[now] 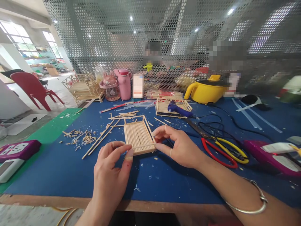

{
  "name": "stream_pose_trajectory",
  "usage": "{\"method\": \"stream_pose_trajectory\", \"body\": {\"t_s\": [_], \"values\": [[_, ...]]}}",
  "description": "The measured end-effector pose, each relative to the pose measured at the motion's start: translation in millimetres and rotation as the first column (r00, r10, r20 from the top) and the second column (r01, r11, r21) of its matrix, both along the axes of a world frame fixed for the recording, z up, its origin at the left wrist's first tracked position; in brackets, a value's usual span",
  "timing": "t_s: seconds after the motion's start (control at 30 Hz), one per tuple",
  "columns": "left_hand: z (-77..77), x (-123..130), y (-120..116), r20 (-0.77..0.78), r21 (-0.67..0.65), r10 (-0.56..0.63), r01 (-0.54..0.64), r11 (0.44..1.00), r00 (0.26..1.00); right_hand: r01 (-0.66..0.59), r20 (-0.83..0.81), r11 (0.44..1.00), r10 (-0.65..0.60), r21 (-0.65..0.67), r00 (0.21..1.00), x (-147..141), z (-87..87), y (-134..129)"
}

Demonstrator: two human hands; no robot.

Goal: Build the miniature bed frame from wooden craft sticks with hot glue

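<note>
A small tray of thin wooden sticks (138,135) rests on the blue table, with a slatted floor and low raised rails. Across its near edge runs a single wooden stick (144,145). My left hand (114,166) pinches the left end of that stick at the tray's near left corner, thumb and forefinger closed. At the near right corner, my right hand (180,146) holds the other end between thumb and fingers. Several loose sticks (101,138) lie left of the tray, beside a heap of short offcuts (87,138).
A blue glue gun (180,110) lies on another stick tray (162,110) behind. Red-and-yellow-handled cutters (221,153) and cables are at right. Pink bottle (124,84), yellow electric pot (207,91) and perforated metal screen (113,37) line the back.
</note>
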State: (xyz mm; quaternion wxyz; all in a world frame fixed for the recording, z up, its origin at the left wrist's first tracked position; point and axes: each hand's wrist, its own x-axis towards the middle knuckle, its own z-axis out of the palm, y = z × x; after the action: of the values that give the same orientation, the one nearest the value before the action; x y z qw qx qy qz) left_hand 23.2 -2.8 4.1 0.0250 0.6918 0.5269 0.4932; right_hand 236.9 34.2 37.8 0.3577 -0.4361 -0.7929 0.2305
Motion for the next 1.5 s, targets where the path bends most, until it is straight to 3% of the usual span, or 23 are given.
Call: {"method": "stream_pose_trajectory", "body": {"t_s": [0.3, 0.47, 0.57, 0.7, 0.83, 0.93, 1.07, 1.3, 1.5], "values": [[-0.4, -3, -2, 0.055, -0.076, -0.027, 0.031, 0.997, 0.998, -0.009, -0.043, 0.997, 0.005, -0.083, 0.999, 1, -2.5, 3], [-8.7, -6, -6, 0.237, -0.109, -0.019, 0.046, 0.993, 0.971, -0.102, -0.061, 0.986, 0.094, -0.129, 0.994, 2, -0.9, 3], [-5.7, -18, -5, 0.315, -0.125, 0.017, 0.024, 0.992, 0.949, -0.127, -0.086, 0.983, 0.117, -0.129, 0.989, 9, 1.8, 6], [19.9, -40, 25, 0.178, -0.189, 0.073, -0.039, 0.981, 0.981, -0.040, -0.057, 0.975, 0.028, -0.221, 0.998, 21, 7.9, 15], [42.1, -42, 86, 0.009, -0.377, -0.056, 0.055, 0.925, 0.998, 0.109, 0.306, 0.917, 0.015, -0.383, 0.952, 22, 8.0, 16], [41.1, -35, 117, 0.031, -0.504, -0.200, 0.188, 0.843, 0.979, 0.173, 0.446, 0.927, -0.007, -0.334, 0.895, 14, 2.4, 8], [29.8, -32, 119, 0.097, -0.547, -0.295, 0.299, 0.782, 0.950, 0.262, 0.471, 0.952, -0.159, -0.161, 0.868, 1, -3.8, -4], [18.7, -43, 107, 0.159, -0.500, -0.294, 0.333, 0.799, 0.943, 0.376, 0.472, 0.926, -0.348, 0.038, 0.810, -2, -6.3, -3], [8.1, -46, 83, 0.231, -0.479, -0.281, 0.361, 0.800, 0.931, 0.447, 0.470, 0.890, -0.432, 0.087, 0.770, 7, -14.8, 9]]}}
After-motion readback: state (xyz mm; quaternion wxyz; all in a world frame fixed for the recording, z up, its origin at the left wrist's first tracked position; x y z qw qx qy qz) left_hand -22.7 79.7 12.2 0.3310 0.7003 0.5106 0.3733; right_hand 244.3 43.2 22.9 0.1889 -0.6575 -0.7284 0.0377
